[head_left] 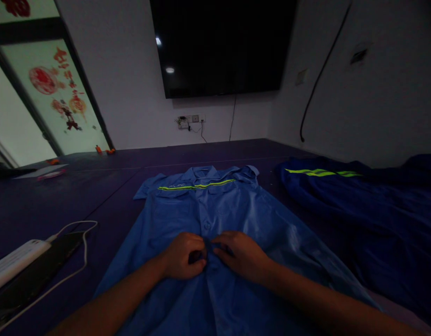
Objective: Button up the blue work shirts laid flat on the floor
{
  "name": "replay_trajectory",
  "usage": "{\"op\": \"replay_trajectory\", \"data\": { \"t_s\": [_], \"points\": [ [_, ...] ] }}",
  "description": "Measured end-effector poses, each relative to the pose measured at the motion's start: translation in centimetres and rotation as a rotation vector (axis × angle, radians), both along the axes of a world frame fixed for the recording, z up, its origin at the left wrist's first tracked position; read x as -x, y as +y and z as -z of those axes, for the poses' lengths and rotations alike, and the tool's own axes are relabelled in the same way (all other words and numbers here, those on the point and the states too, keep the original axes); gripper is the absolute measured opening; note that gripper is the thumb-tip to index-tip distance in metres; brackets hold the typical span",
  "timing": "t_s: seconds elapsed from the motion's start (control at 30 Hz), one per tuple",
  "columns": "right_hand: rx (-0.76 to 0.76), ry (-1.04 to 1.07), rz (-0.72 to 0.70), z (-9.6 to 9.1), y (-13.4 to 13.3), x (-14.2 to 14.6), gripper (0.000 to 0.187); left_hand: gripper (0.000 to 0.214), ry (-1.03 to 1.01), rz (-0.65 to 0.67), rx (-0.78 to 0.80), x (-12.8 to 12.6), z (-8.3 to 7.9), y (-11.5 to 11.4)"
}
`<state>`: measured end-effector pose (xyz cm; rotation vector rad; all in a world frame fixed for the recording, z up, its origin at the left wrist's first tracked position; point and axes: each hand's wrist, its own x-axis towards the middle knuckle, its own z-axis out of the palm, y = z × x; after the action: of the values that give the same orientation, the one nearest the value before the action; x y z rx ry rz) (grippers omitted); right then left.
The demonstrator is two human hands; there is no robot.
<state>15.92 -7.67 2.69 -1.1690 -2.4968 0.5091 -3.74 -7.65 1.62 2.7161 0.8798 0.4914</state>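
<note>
Shirt (232,210) in blue lies front-up at near centre, collar (203,172) far. Your left hand (187,254) and right hand (241,254) pinch its placket (203,207); best to hold it flat and straight, in line with the button (207,225) just beyond.

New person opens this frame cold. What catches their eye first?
Probably the blue shirt spread front and centre, its bright yellow-green stripe across the chest, with the left hand and right hand meeting at its button front. Next, the big black screen on the wall above, then the red decorations on the pale door panel at upper left.
</note>
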Motion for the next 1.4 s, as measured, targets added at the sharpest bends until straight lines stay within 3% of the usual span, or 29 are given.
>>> {"op": "replay_trajectory", "data": {
  "t_s": [0.13,0.33,0.5,0.63,0.77,0.9,1.0,1.23,1.4],
  "points": [
    [-0.03,0.012,0.055,-0.1,-0.8,0.2,0.022,0.007,-0.006,0.0,-0.03,-0.1,-0.2,-0.4],
    [-0.06,-0.073,0.071,0.0,-1.6,0.1,0.049,0.013,0.008,0.059,-0.071,-0.8,-0.3,-1.1],
    [-0.074,-0.073,0.061,0.0,-1.6,0.0,0.055,0.028,-0.094,0.004,-0.085,-0.9,0.0,-1.4],
    [-0.053,-0.065,0.038,-0.1,-1.7,-0.1,0.051,0.044,-0.234,-0.077,-0.162,-1.1,0.2,-1.9],
    [-0.023,-0.066,-0.071,-0.4,-1.8,-0.1,0.046,0.034,-0.275,-0.13,-0.195,-1.3,-0.1,-2.3],
    [-0.021,-0.064,-0.079,-0.6,-2.1,0.1,0.032,0.03,-0.279,-0.068,-0.144,-1.4,-0.4,-2.5],
    [-0.033,-0.068,-0.06,-0.5,-2.2,0.2,0.031,0.03,-0.279,-0.028,-0.144,-1.4,-0.4,-2.6],
    [-0.079,-0.121,0.014,0.3,-1.7,0.1,0.017,0.038,-0.177,0.01,-0.155,-1.4,-0.8,-3.1],
    [0.057,-0.018,0.032,0.2,-1.0,-0.1,0.009,0.015,0.058,-0.021,-0.283,-0.9,-1.6,-2.6]
  ]
}}
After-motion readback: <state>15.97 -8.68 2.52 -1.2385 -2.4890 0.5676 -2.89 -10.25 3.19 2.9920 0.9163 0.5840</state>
